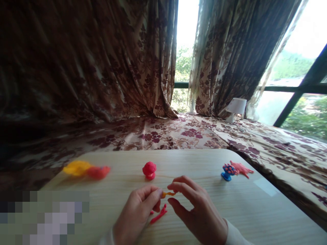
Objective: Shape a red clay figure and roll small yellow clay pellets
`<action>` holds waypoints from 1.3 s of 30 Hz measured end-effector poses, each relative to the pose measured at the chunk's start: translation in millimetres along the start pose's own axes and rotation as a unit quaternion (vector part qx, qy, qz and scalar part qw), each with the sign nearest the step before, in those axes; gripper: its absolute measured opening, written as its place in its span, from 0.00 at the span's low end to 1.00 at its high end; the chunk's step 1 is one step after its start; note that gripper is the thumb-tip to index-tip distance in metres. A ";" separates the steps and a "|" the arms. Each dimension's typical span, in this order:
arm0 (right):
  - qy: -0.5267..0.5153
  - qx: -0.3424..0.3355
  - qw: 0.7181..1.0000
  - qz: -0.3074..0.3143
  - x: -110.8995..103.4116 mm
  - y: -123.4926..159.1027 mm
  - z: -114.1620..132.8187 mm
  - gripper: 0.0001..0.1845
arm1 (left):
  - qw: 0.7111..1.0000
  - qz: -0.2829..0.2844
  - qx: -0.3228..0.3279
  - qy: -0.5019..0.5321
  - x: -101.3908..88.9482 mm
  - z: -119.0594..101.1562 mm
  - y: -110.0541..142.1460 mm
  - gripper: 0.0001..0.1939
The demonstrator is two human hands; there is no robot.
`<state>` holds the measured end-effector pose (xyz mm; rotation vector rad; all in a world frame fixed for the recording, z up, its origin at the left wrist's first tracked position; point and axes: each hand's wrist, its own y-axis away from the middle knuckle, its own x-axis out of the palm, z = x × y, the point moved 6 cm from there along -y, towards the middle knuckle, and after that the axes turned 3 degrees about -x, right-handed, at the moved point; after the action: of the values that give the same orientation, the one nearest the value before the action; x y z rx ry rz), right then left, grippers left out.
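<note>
- Held above the near middle of the pale wood-grain worktop [189, 158], between both hands: a thin, twisted orange clay strip [168, 194], presumably mid-shaping and not yet joined to any other piece.
- Left hand [138, 212]: thumb and fingers together, pinching the left end of the orange clay strip.
- Right hand [198, 207]: thumb and fingers apart, around the free right end; cannot tell light contact there from a narrow gap.
- Done already, judging by the settled forms: a crimson mushroom-shaped clay model [149, 169], upright at far middle; at far right, a blue-footed clay model [227, 175] with pink dots, next to a flat, branching pink clay piece [242, 169].
- Probably left to use: a slim red clay strip [158, 216], seemingly forked at the far end, loose on the worktop between the hands.
- Finished or raw, hard to say: a yellow clay mass [76, 168] and a red clay mass [98, 172] at far left, both blurred, apparently touching.
- Mostly hidden behind the left hand: a small red bit [152, 212], either separate or part of the red clay strip.
- Covered by the left fingers: the pinched end of the orange clay strip.
- Lost to a pixelated patch [51, 217]: the near left corner.
- Cut off below: both sleeves and the near edge of the worktop.
</note>
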<state>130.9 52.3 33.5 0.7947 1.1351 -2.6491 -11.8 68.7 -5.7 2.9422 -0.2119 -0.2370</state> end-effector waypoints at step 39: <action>-0.189 0.120 0.972 -0.069 2.8 -1.5 -24.3 0.06 | 0.859 -0.182 0.378 -0.293 0.9 -30.2 18.2 0.09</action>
<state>138.0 70.8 19.0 0.2250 0.8072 -2.9184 -8.0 55.9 27.0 3.5389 0.2520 -1.4097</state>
